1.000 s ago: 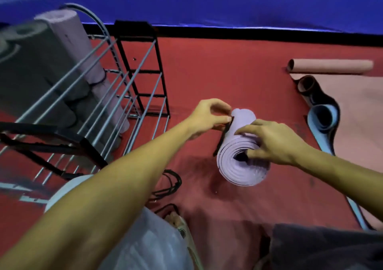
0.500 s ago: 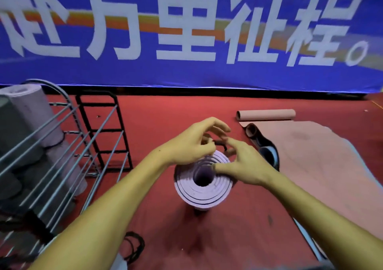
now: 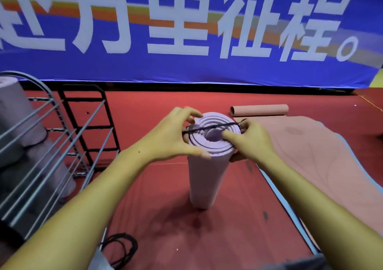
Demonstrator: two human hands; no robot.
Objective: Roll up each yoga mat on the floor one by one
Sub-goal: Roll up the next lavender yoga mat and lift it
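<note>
lilac mat roll (image 3: 207,176) stood upright between both hands; left hand (image 3: 167,139) and right hand (image 3: 251,143) fingers pinched black band (image 3: 213,127) stretched across its top.

Two hands — left hand (image 3: 167,137), right hand (image 3: 251,143) — one upright lilac mat (image 3: 207,176), one black band (image 3: 211,127), one pink roll (image 3: 260,110), one flat pink mat (image 3: 321,155)

Light is even and fairly bright, with a warm cast on the red floor (image 3: 157,112). A soft shadow pools at the foot of the rolled mat (image 3: 207,176), spreading toward 7 o'clock. Wide-angle distortion bows the banner (image 3: 186,68), and edges at 9 and 6 o'clock smear softly.
</note>
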